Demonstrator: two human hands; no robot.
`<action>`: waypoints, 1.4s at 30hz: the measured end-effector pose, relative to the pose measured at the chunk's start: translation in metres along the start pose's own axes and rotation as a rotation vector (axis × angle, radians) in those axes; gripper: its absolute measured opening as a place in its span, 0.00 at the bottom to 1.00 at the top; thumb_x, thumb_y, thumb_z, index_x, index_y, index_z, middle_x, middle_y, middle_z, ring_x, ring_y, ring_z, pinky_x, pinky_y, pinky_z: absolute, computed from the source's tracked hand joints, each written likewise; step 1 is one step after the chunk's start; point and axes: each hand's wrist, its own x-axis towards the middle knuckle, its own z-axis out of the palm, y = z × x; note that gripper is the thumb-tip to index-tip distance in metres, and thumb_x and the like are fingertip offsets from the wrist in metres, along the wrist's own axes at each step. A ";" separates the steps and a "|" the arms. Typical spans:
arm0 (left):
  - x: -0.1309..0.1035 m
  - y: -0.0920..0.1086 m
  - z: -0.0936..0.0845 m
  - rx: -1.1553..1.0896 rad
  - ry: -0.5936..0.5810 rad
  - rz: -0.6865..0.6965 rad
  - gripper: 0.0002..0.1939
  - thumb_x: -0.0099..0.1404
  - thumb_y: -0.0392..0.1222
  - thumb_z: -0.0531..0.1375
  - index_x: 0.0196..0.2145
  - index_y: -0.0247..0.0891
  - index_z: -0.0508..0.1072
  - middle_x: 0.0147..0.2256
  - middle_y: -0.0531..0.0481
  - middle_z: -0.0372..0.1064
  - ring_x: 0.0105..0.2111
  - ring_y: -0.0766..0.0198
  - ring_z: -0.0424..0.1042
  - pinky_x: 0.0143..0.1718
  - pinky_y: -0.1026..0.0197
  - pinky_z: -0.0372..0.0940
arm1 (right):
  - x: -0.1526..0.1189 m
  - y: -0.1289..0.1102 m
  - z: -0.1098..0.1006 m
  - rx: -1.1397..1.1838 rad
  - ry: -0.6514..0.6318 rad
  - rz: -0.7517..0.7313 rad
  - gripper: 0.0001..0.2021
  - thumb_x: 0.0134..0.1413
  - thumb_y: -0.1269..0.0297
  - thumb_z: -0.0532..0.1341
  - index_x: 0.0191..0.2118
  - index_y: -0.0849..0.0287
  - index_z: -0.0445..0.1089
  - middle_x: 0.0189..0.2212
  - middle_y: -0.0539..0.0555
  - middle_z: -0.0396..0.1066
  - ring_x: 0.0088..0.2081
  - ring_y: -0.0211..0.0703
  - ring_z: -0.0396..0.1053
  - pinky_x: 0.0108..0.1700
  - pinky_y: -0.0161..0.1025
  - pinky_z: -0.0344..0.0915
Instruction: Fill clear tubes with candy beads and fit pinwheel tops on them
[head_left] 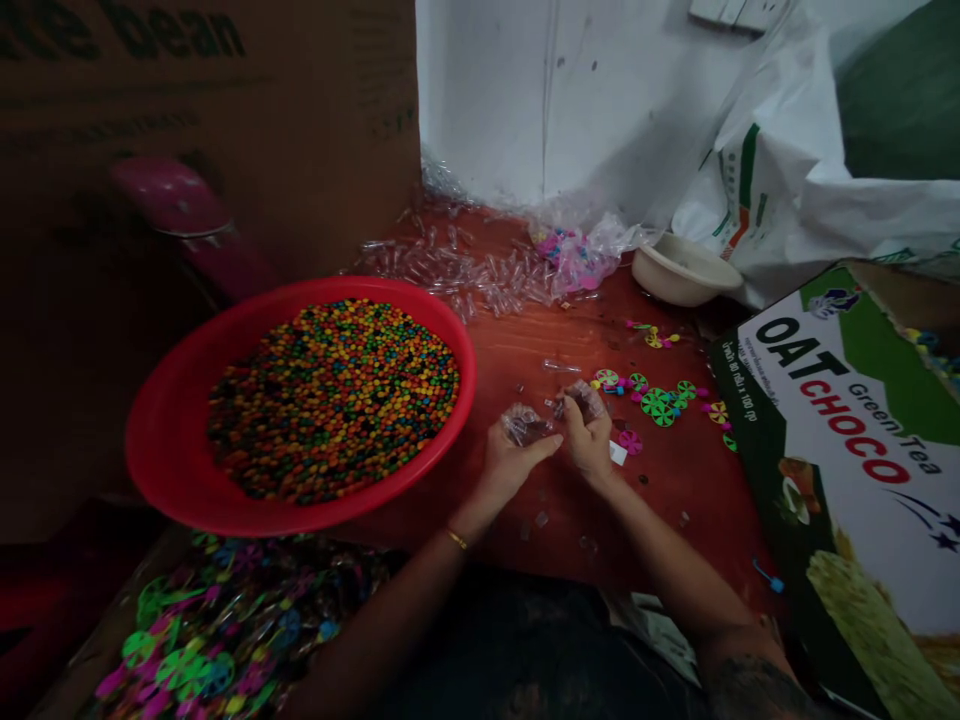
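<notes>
My left hand (510,462) holds a small clear plastic piece (523,424) just right of a big red basin (172,440) filled with small multicoloured candies (334,398). My right hand (589,438) pinches another small clear piece (579,396) close beside it, over the red table (675,480). A gold bracelet sits on my left wrist. Several green and pink pinwheel toys (660,403) lie on the table just right of my hands.
A heap of clear plastic tubes (465,272) lies at the back, next to a clear bag of pink parts (574,255) and a cream bowl (682,268). An "OAT CHOCO" carton (855,470) stands at right. Finished toys fill a box (210,630) at lower left. A cardboard box wall (225,130) rises behind the basin.
</notes>
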 end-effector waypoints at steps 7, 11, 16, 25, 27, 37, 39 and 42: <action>-0.003 -0.015 0.013 0.130 0.100 0.062 0.13 0.41 0.40 0.66 0.25 0.35 0.67 0.23 0.55 0.66 0.22 0.70 0.63 0.25 0.67 0.61 | 0.018 0.007 0.000 -0.150 0.211 -0.202 0.11 0.49 0.58 0.58 0.35 0.60 0.63 0.30 0.52 0.66 0.32 0.37 0.65 0.37 0.36 0.63; 0.007 -0.018 0.005 0.229 0.106 0.135 0.19 0.41 0.41 0.67 0.32 0.35 0.69 0.29 0.50 0.70 0.28 0.66 0.69 0.32 0.63 0.66 | 0.060 0.013 -0.024 -0.277 0.176 -0.067 0.13 0.46 0.54 0.57 0.32 0.60 0.63 0.26 0.51 0.66 0.28 0.38 0.64 0.33 0.36 0.64; 0.037 -0.025 -0.025 0.273 0.061 0.254 0.27 0.39 0.37 0.69 0.40 0.34 0.68 0.39 0.45 0.71 0.38 0.60 0.71 0.43 0.56 0.67 | 0.105 0.017 -0.052 -0.852 -0.194 0.255 0.12 0.47 0.57 0.54 0.26 0.60 0.66 0.21 0.51 0.68 0.23 0.38 0.65 0.26 0.33 0.60; 0.025 -0.036 -0.039 0.448 -0.097 0.276 0.24 0.41 0.34 0.66 0.39 0.35 0.67 0.44 0.44 0.67 0.37 0.60 0.71 0.41 0.54 0.68 | 0.129 0.026 -0.028 -1.507 -0.636 0.022 0.15 0.45 0.63 0.57 0.42 0.54 0.68 0.37 0.56 0.73 0.38 0.47 0.70 0.31 0.34 0.57; 0.023 -0.030 -0.040 0.557 -0.157 0.329 0.17 0.41 0.32 0.65 0.32 0.35 0.68 0.50 0.42 0.63 0.44 0.56 0.69 0.43 0.54 0.67 | 0.126 0.025 -0.024 -1.524 -0.686 -0.037 0.15 0.45 0.63 0.57 0.43 0.56 0.67 0.38 0.57 0.73 0.39 0.48 0.69 0.32 0.35 0.57; 0.044 -0.012 -0.022 0.966 -0.385 0.427 0.21 0.42 0.34 0.64 0.38 0.36 0.70 0.55 0.41 0.58 0.56 0.50 0.57 0.55 0.52 0.59 | 0.094 -0.021 -0.017 -1.529 -0.955 -0.775 0.08 0.54 0.68 0.52 0.36 0.61 0.67 0.34 0.60 0.71 0.37 0.47 0.64 0.36 0.39 0.52; 0.047 -0.017 -0.022 0.932 -0.432 0.463 0.26 0.40 0.37 0.66 0.41 0.37 0.69 0.52 0.42 0.61 0.54 0.51 0.59 0.55 0.52 0.58 | 0.086 -0.032 -0.015 -1.467 -0.969 -0.875 0.08 0.55 0.69 0.52 0.35 0.61 0.67 0.33 0.59 0.70 0.36 0.47 0.63 0.36 0.40 0.52; 0.048 -0.026 -0.025 0.809 -0.392 0.442 0.29 0.38 0.40 0.69 0.41 0.37 0.69 0.50 0.42 0.62 0.51 0.52 0.63 0.54 0.52 0.60 | 0.078 -0.043 -0.016 -1.307 -0.948 -0.886 0.07 0.54 0.69 0.52 0.35 0.60 0.68 0.34 0.59 0.71 0.36 0.46 0.63 0.38 0.41 0.53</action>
